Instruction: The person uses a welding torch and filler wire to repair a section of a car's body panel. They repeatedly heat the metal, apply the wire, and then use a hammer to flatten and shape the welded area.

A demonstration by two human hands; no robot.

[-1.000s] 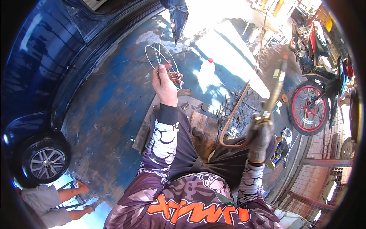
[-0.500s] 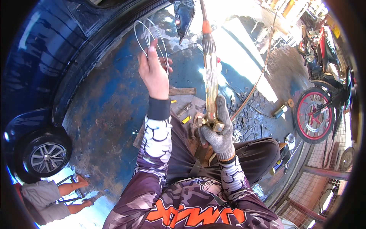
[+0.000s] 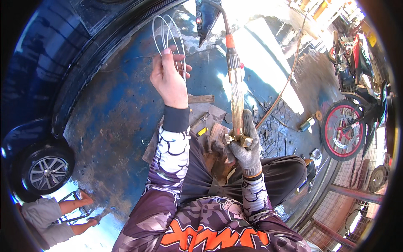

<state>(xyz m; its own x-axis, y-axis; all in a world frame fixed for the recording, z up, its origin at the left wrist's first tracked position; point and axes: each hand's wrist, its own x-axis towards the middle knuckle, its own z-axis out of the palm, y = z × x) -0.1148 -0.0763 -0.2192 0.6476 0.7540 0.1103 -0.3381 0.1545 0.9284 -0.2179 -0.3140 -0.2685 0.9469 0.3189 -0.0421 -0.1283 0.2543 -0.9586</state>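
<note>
My bare left hand (image 3: 170, 77) is closed on a loose coil of thin silvery wire (image 3: 156, 38), thumb against fingers; its loops rise above the fingertips. My right hand (image 3: 247, 153), in a grey knit glove, is wrapped round the valve end of a brass gas torch (image 3: 237, 98). The torch stands lengthwise in front of me, its orange-banded neck and thin bent tube pointing away. Beside that tube hangs a dark, jagged-edged panel (image 3: 205, 21). Part of the right fingers is hidden behind the brass valves.
A dark blue car (image 3: 37, 96) with its wheel (image 3: 48, 173) stands at left. A seated person's legs (image 3: 67, 214) show at lower left. A motorcycle (image 3: 346, 128) stands at right. A brown hose (image 3: 289, 80) crosses the floor. Wood scraps (image 3: 201, 99) and a can (image 3: 307, 124) lie nearby.
The torch and my right hand have shifted slightly right and down in view. My left fingers are curled closer around the wire, and the loops sit a little higher.
</note>
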